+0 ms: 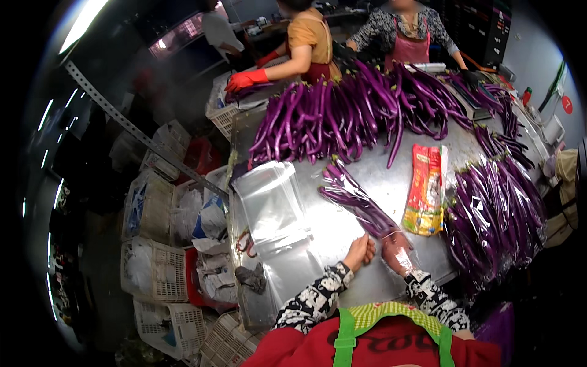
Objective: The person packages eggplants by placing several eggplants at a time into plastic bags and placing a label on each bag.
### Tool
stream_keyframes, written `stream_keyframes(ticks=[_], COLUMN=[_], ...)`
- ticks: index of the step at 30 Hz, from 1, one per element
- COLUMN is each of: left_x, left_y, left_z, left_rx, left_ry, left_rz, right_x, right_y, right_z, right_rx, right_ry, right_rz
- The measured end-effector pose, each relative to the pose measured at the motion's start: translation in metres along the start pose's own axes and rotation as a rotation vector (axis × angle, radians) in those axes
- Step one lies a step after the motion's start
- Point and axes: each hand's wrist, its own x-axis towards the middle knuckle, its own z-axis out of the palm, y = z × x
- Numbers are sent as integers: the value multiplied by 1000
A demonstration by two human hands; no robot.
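Observation:
Long purple eggplants [353, 195] lie as a small bunch on the metal table in front of me, with clear plastic film over them. Around their near end my right hand [396, 252] is closed, and clear plastic also covers that hand and wrist. A thin band or bag edge crosses at the fingers; which one, I cannot tell. My left hand [361, 253] is just left of the bunch, its fingers curled, with nothing visible in them. Flat clear plastic bags [273, 206] lie in a stack to the left.
A large pile of loose eggplants [330, 114] spans the metal table's [337, 229] far side. Bagged eggplants [495, 215] lie right, beside a red-yellow printed packet [424, 192]. A scale [472, 103] stands far right. Plastic crates [153, 270] line the left. Two people work opposite.

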Motion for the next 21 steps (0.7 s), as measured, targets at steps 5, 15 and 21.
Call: stream_keyframes(ticks=[5, 15, 21], left_x=[-14, -51, -57], left_y=[-10, -30, -30], left_z=[-10, 10, 35], left_rx=[92, 114, -37], left_ry=[-93, -102, -266], left_rz=[-83, -143, -112], right_x=[-14, 16, -30], right_y=[-19, 34, 29], right_z=[10, 32, -35], right_rx=[-361, 117, 295], right_ry=[-179, -33, -194], right_rz=[-220, -280, 59])
